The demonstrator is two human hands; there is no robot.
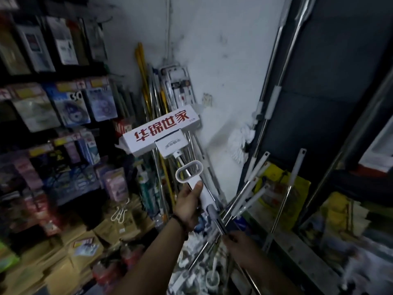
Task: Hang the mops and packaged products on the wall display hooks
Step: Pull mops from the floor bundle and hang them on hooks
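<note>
White carton (pixel 161 129) with red lettering encloses the head of the mop (pixel 204 196), which is raised head-up in front of the wall (pixel 223 60) and not yet hung. The left hand (pixel 188 206) is wrapped round the white sleeve of the handle just below the oval ring (pixel 189 171). The right hand (pixel 240 241) appears closed on the metal pole lower down (blur limits certainty). This two-point hold likely steadies the top-heavy head while the mop is lifted.

Other mops (pixel 274 99) lean against the wall at right. Packaged products (pixel 70 107) already hang in rows at left. Cardboard boxes (pixel 85 248) are stacked on the floor below them; their contents cannot be identified. A yellow bag (pixel 282 192) sits behind loose handles, its contents hidden.
</note>
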